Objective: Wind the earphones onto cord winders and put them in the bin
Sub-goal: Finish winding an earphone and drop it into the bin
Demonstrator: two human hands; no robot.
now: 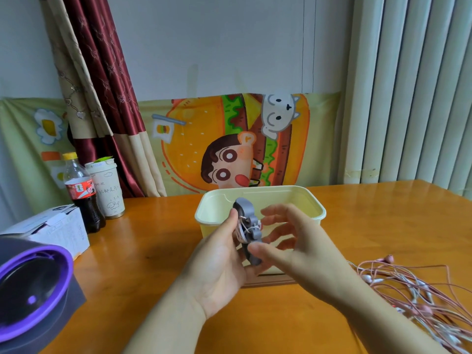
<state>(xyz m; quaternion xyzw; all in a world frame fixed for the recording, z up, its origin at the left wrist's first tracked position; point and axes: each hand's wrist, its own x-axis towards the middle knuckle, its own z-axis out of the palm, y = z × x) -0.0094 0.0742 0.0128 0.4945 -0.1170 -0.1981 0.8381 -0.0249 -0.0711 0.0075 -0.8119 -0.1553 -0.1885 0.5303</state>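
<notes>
A grey cord winder point(249, 227) with pale pink earphone cord wrapped round its middle stands upright just in front of the cream bin point(304, 200). My left hand point(217, 261) grips it from the left, thumb near its top. From the right, my right hand point(288, 241) touches the winder's lower end with its thumb, while the fingers spread loosely toward the bin. A tangle of pink earphones point(419, 297) lies on the table at the right. The bin's inside is mostly hidden by my hands.
At the left stand a cola bottle point(81, 190), a white paper cup point(107, 190), a white box point(56, 228) and a dark round device with a purple ring point(30, 290). The orange wooden table point(153, 251) runs back to a cartoon wall cloth.
</notes>
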